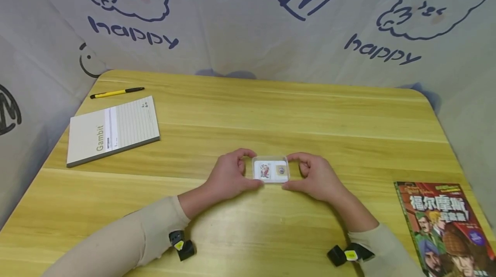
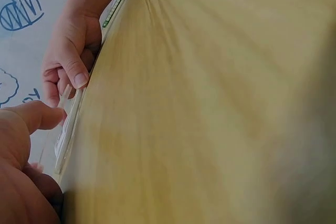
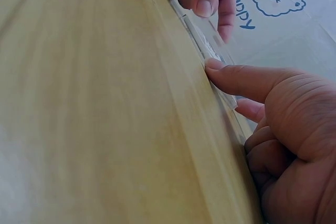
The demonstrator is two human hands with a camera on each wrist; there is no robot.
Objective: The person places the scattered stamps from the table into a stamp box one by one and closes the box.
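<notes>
A small clear plastic case [image 1: 271, 182] lies near the middle of the table, with white cards [image 1: 273, 171] inside; one shows a red and blue figure, the other a tan square. At its left end my left hand [image 1: 232, 173] pinches it, thumb on the near edge and index finger at the far corner. My right hand [image 1: 317, 176] pinches the right end the same way. In the left wrist view a clear panel of the case [image 2: 64, 98] stands at an angle to the white part. The right wrist view has my right thumb [image 3: 236, 80] against its near edge.
On the left of the wooden table [image 1: 271, 118] are a Gambit notebook [image 1: 131, 122] and a yellow and black pen [image 1: 116, 93]. A colorful comic-style book [image 1: 445, 225] lies at the right edge. A white printed cloth [image 1: 240, 19] hangs behind.
</notes>
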